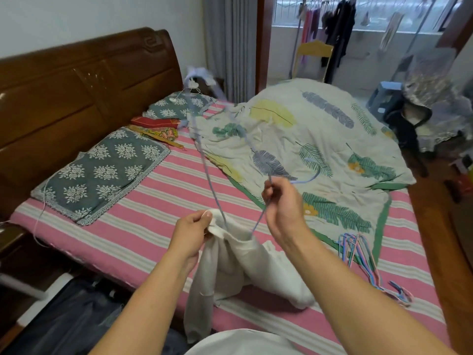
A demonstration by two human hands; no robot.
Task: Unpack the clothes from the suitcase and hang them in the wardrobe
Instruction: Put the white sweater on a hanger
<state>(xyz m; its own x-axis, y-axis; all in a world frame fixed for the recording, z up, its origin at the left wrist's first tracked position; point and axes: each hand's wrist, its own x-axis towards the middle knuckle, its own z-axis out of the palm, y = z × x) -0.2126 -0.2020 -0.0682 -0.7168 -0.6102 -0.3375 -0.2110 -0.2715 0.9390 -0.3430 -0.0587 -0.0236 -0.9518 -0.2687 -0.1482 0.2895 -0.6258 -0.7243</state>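
A white garment (238,267) hangs over the near edge of the bed, partly draped on the pink striped sheet (143,242). My left hand (193,231) pinches its upper edge. My right hand (281,203) grips a thin blue wire hanger (207,170), whose lower part dips into the garment's opening. A bundle of coloured wire hangers (363,260) lies on the bed to the right. The open dark suitcase (69,321) sits on the floor at lower left, with dark clothes inside.
A leaf-print quilt (320,139) is heaped over the bed's far right half. Two floral pillows (102,170) lie by the wooden headboard (76,80). A chair (313,57) and hanging clothes (337,29) stand by the window beyond.
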